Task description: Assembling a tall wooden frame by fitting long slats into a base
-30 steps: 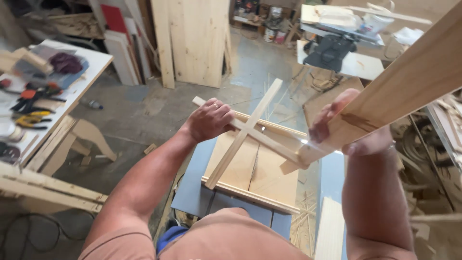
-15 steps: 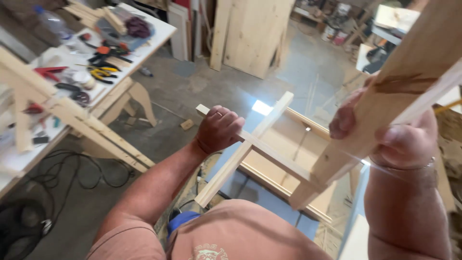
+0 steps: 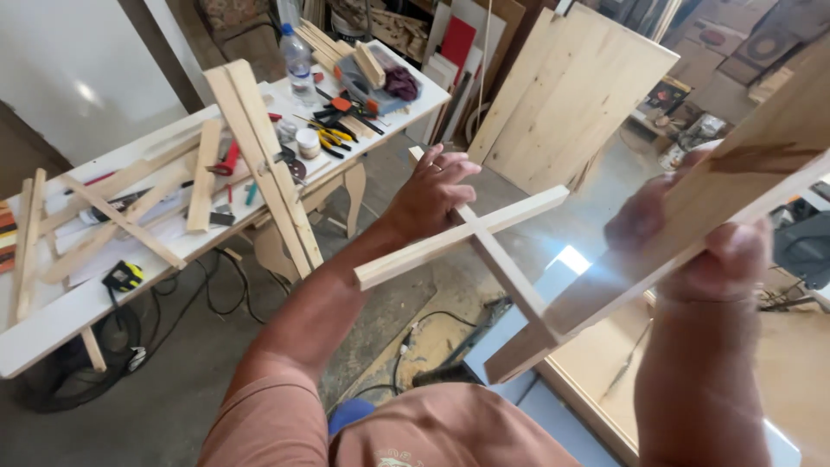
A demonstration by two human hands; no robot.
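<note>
Wood is held up in the air, well above the floor. The left hand [image 3: 432, 195] has its fingers wrapped on the wooden cross [image 3: 471, 238]. The right hand [image 3: 718, 251] grips the plank [image 3: 761, 164]. Carrying step, I think; turning needs care near the tabletop [image 3: 52, 320].

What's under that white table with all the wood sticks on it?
Under the white table you can see black cables on the floor, a dark round thing and curvy wooden legs. The tabletop hides the rest.
</note>
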